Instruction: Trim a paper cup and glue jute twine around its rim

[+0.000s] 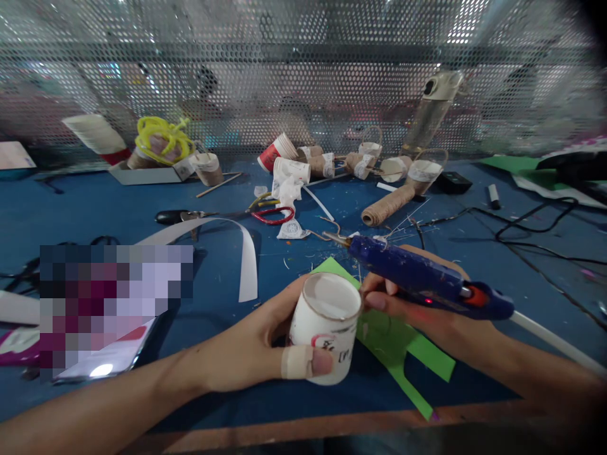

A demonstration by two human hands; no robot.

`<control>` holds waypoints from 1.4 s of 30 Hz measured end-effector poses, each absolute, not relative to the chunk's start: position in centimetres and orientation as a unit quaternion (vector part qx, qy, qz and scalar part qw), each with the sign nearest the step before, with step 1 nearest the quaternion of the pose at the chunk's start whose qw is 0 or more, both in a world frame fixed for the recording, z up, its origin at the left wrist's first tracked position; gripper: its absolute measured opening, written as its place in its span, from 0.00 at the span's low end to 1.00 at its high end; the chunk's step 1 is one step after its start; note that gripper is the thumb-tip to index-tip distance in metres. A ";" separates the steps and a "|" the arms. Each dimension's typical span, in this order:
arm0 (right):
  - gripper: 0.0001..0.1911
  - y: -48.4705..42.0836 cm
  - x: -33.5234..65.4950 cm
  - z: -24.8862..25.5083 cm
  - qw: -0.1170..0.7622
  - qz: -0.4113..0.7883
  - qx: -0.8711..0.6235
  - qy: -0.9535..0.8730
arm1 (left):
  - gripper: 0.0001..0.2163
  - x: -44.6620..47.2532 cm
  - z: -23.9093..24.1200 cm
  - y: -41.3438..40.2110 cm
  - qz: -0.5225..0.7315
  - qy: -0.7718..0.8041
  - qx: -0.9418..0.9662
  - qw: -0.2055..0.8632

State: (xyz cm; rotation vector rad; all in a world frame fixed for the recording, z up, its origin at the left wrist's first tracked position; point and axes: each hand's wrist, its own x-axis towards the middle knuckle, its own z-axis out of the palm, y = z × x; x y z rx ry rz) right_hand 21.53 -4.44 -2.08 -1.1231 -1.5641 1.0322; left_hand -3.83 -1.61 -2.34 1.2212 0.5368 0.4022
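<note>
My left hand (265, 341) is wrapped round a white paper cup (325, 328) with printed marks, its thumb bandaged and pressed on the front. The cup tilts a little, mouth toward me, with a brown line along its rim. A blue hot glue gun (408, 268) lies across my right hand (408, 309), its metal nozzle pointing left above the cup and a white glue stick out of its back. The right thumb and finger also pinch close to the cup's right rim. Cut green paper (393, 354) lies beneath the cup and hands.
Twine-wrapped cups (422, 174), a twine roll (389, 205) and stacked paper cups (97, 136) stand at the back before a perforated metal screen (303, 76). Red-handled scissors (272, 215) and a white paper strip (249, 265) lie mid-table. Black cable (512, 234) runs along the right.
</note>
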 end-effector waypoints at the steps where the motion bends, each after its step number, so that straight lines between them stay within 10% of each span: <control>1: 0.08 -4.4 21.4 -2.1 0.466 0.427 -0.455 -0.628 | 0.26 -3.8 -2.4 -1.6 0.190 0.252 0.554 0.770; 42: 0.17 -4.8 21.2 -1.6 0.438 0.493 -0.425 -0.620 | 0.20 -3.6 -3.4 -1.0 0.303 0.256 0.494 0.774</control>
